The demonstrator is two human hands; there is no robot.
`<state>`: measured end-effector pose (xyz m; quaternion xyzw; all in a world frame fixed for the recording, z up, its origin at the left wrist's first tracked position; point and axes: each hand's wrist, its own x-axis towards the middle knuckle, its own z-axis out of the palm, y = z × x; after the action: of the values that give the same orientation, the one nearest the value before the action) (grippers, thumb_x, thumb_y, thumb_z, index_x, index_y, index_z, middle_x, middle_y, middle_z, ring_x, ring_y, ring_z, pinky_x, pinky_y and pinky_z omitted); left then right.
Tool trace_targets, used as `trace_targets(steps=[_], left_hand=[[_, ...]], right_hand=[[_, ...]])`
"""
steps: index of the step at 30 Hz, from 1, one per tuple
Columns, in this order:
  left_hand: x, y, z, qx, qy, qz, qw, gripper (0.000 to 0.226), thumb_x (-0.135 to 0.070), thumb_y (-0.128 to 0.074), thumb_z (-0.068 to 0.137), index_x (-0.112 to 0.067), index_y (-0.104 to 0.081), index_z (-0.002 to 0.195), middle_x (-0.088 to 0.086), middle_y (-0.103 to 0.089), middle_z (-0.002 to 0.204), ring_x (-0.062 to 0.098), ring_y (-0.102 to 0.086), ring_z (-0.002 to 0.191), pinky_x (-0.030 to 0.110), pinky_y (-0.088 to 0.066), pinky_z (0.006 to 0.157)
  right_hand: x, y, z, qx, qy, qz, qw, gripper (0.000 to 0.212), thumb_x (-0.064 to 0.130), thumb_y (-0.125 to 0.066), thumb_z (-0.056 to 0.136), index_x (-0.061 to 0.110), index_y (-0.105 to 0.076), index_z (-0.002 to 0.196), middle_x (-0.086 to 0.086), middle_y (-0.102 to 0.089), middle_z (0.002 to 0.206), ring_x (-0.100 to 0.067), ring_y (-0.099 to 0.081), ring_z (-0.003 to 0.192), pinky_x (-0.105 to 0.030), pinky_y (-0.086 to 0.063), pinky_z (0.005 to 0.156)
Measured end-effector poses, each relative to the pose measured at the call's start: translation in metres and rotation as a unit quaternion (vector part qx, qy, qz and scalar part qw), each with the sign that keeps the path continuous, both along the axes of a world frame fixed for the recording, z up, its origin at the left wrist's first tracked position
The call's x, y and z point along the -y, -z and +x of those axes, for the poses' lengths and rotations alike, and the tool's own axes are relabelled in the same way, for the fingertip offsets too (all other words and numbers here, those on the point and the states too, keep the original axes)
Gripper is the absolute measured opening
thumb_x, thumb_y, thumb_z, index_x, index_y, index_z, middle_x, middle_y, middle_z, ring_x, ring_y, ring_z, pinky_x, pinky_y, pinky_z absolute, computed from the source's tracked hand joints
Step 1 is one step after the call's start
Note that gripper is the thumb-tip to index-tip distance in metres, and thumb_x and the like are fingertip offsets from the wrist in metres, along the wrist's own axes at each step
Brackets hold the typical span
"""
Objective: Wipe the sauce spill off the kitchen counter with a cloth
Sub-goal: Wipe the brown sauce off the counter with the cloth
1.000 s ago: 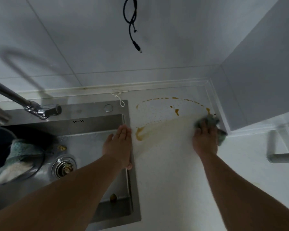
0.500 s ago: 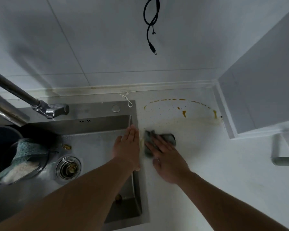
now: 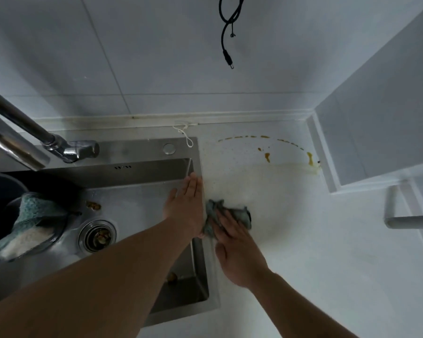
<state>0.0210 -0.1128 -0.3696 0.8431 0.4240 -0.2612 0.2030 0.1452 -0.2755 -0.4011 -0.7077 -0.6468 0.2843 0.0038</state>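
Cloth [image 3: 226, 214] lies at frame centre on the counter [image 3: 303, 240], pressed under my right hand [image 3: 237, 250] with flat fingers. My left hand [image 3: 186, 211], flat and holding nothing, stands against the sink [image 3: 137, 172] rim. Sauce [image 3: 268, 156] remains at upper right.

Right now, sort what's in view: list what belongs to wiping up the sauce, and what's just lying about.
Belongs to the job:
grey cloth under the right hand
sauce spill on the counter
left hand at the sink edge

Lying about:
faucet
hanging black cable
white string
teal towel in the sink
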Motion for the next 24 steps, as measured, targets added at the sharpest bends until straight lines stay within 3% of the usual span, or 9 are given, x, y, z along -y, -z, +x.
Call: trace_targets(steps=[4, 8, 13, 17, 20, 22, 24], left_hand=[[0.0, -0.004, 0.002, 0.006, -0.003, -0.004, 1.0, 0.139, -0.047, -0.081, 0.082, -0.006, 0.03, 0.155, 0.01, 0.036, 0.164, 0.024, 0.023, 0.156, 0.045, -0.002, 0.129], [-0.001, -0.002, 0.002, 0.0, 0.002, 0.0, 1.0, 0.143, -0.054, -0.082, 0.078, -0.008, 0.027, 0.157, 0.009, 0.035, 0.164, 0.022, 0.023, 0.155, 0.045, -0.002, 0.129], [0.001, 0.006, 0.0, -0.006, 0.013, 0.021, 1.0, 0.146, -0.058, -0.082, 0.075, -0.008, 0.028, 0.156, 0.009, 0.034, 0.164, 0.022, 0.022, 0.156, 0.046, -0.002, 0.129], [0.002, 0.012, -0.003, -0.007, 0.01, 0.035, 0.999, 0.147, -0.063, -0.081, 0.073, -0.007, 0.026, 0.157, 0.01, 0.031, 0.166, 0.023, 0.022, 0.155, 0.047, 0.002, 0.127], [0.004, 0.015, -0.016, -0.027, -0.071, 0.011, 0.997, 0.154, -0.074, -0.079, 0.066, -0.001, 0.022, 0.156, 0.021, 0.023, 0.167, 0.035, 0.023, 0.155, 0.051, 0.003, 0.127], [0.004, 0.016, -0.023, -0.06, -0.105, -0.017, 0.992, 0.154, -0.081, -0.073, 0.066, 0.002, 0.021, 0.156, 0.027, 0.019, 0.166, 0.044, 0.021, 0.153, 0.055, 0.002, 0.127], [-0.002, 0.013, -0.021, -0.071, -0.097, -0.023, 0.992, 0.15, -0.083, -0.07, 0.068, -0.001, 0.019, 0.158, 0.027, 0.017, 0.166, 0.049, 0.019, 0.152, 0.058, 0.002, 0.126]], right_hand=[[-0.008, -0.004, 0.013, 0.012, -0.045, -0.011, 0.999, 0.062, 0.045, -0.016, 0.108, 0.035, 0.001, 0.167, 0.012, 0.018, 0.174, -0.009, 0.021, 0.158, -0.046, -0.012, 0.131], [-0.113, 0.005, 0.027, 0.034, -0.007, 0.031, 0.999, 0.064, 0.029, -0.033, 0.11, 0.029, -0.006, 0.168, 0.005, 0.013, 0.175, -0.017, 0.012, 0.161, -0.046, -0.009, 0.131], [-0.209, 0.012, 0.037, 0.01, 0.033, 0.01, 0.999, 0.062, 0.022, -0.036, 0.11, 0.024, -0.014, 0.168, 0.001, 0.006, 0.176, -0.018, 0.007, 0.161, -0.048, -0.009, 0.131], [-0.154, 0.013, 0.027, 0.018, 0.031, 0.097, 0.995, 0.067, 0.006, -0.049, 0.104, 0.024, -0.028, 0.165, 0.005, -0.003, 0.176, -0.013, 0.0, 0.161, -0.042, -0.018, 0.13], [-0.078, 0.0, 0.019, -0.026, 0.03, 0.112, 0.993, 0.069, 0.004, -0.058, 0.098, 0.033, -0.042, 0.159, 0.016, -0.018, 0.172, -0.006, -0.011, 0.158, -0.031, -0.03, 0.123], [-0.045, -0.011, 0.022, -0.05, -0.022, 0.078, 0.995, 0.059, 0.007, -0.059, 0.097, 0.035, -0.057, 0.149, 0.019, -0.034, 0.165, -0.005, -0.025, 0.155, -0.03, -0.035, 0.122], [-0.048, -0.028, 0.042, -0.067, -0.025, 0.011, 0.997, 0.047, 0.007, -0.061, 0.095, 0.037, -0.073, 0.13, 0.021, -0.061, 0.144, -0.002, -0.054, 0.137, -0.022, -0.044, 0.113]])
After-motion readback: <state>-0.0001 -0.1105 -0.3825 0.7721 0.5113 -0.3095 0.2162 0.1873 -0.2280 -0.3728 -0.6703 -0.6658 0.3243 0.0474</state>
